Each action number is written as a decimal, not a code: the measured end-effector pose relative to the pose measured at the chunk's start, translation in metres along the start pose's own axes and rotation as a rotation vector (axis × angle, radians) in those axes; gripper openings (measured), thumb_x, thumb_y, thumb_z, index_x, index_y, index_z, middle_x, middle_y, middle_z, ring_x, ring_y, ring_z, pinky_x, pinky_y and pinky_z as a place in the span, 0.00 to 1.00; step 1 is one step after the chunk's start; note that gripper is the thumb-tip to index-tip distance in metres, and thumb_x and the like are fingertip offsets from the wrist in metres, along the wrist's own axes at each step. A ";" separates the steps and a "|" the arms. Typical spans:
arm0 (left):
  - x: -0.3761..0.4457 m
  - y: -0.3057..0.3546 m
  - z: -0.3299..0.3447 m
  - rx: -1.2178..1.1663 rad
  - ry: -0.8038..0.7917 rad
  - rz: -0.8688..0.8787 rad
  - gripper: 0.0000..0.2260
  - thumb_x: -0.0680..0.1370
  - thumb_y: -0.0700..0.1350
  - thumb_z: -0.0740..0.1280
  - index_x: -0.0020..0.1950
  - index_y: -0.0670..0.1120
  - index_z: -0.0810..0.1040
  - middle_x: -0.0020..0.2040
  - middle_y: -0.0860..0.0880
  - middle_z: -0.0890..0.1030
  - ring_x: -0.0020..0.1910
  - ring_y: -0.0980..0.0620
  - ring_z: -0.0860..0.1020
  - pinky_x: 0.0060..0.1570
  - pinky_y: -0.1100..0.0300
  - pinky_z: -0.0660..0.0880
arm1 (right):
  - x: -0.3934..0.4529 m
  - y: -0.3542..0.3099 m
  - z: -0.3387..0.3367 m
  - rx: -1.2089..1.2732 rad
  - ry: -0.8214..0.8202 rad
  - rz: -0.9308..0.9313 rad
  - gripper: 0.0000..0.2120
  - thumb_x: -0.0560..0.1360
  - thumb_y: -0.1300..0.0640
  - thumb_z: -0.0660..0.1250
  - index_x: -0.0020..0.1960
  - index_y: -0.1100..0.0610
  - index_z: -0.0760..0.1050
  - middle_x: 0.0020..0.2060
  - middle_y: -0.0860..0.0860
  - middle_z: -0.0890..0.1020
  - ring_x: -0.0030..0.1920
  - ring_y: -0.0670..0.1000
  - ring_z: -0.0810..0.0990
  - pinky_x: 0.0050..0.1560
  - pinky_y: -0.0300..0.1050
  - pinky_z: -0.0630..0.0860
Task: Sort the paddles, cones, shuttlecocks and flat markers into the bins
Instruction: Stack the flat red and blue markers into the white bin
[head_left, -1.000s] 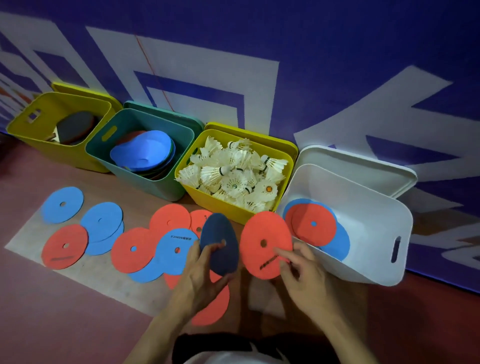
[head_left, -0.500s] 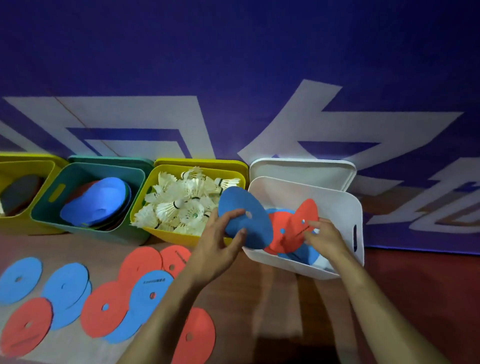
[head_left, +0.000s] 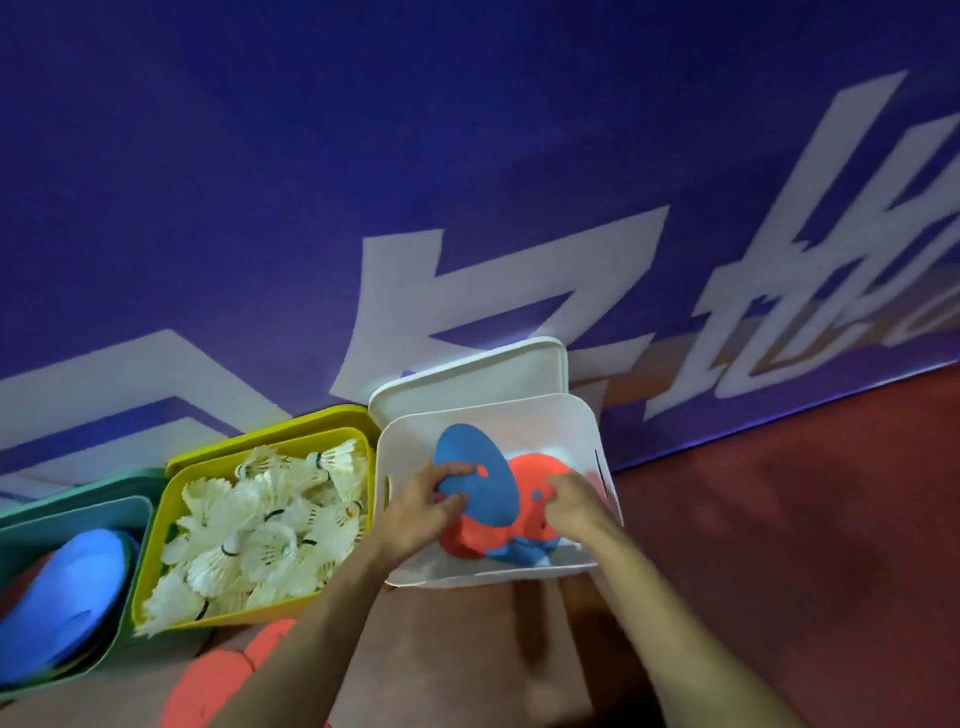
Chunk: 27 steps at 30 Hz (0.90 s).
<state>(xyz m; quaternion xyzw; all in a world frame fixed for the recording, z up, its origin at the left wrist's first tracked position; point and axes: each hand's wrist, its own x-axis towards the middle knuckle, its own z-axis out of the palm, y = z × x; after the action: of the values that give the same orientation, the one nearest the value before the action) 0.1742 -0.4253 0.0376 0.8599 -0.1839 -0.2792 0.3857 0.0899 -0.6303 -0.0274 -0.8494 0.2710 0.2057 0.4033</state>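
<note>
Both my hands reach into the white bin (head_left: 524, 413). My left hand (head_left: 421, 506) pinches a blue flat marker (head_left: 480, 478) by its lower edge and holds it tilted above the markers in the bin. My right hand (head_left: 574, 501) rests with curled fingers on a red flat marker (head_left: 535, 470) lying in the bin on other red and blue markers (head_left: 519, 551). Whether the right hand still grips the red marker is unclear.
Left of the white bin stands a yellow bin (head_left: 270, 444) full of white shuttlecocks (head_left: 260, 525). Further left a teal bin (head_left: 67, 493) holds blue cones (head_left: 67, 603). Red flat markers (head_left: 218, 680) lie on the floor under my left arm. A purple banner wall (head_left: 467, 182) runs behind the bins.
Both hands moved forward into the white bin. The blue marker now hangs over the bin's contents, and the red marker has come down onto the pile. The view swung right and up.
</note>
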 end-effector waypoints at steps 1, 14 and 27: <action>0.009 0.004 0.007 -0.040 -0.027 -0.005 0.15 0.76 0.40 0.68 0.57 0.58 0.81 0.55 0.60 0.82 0.45 0.57 0.79 0.47 0.69 0.75 | -0.012 -0.003 -0.006 0.033 0.006 -0.018 0.08 0.77 0.63 0.62 0.40 0.58 0.77 0.39 0.56 0.80 0.43 0.57 0.78 0.41 0.47 0.69; 0.020 0.005 0.013 0.226 -0.156 -0.031 0.16 0.80 0.46 0.67 0.68 0.47 0.77 0.61 0.46 0.78 0.55 0.48 0.78 0.59 0.64 0.71 | -0.060 0.016 0.004 0.362 0.146 -0.113 0.13 0.79 0.62 0.62 0.56 0.50 0.82 0.56 0.45 0.84 0.56 0.46 0.82 0.62 0.43 0.76; -0.342 -0.197 -0.033 -0.252 0.434 -0.491 0.08 0.77 0.52 0.68 0.55 0.61 0.80 0.56 0.54 0.81 0.48 0.61 0.80 0.49 0.66 0.76 | -0.104 -0.077 0.145 0.504 -0.277 -0.336 0.12 0.82 0.67 0.58 0.53 0.61 0.81 0.46 0.56 0.86 0.48 0.53 0.86 0.48 0.40 0.80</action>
<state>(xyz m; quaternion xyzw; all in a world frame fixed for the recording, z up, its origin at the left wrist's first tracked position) -0.0513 -0.1001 0.0205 0.8634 0.1508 -0.1949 0.4402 0.0387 -0.4437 -0.0098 -0.7198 0.1120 0.1766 0.6620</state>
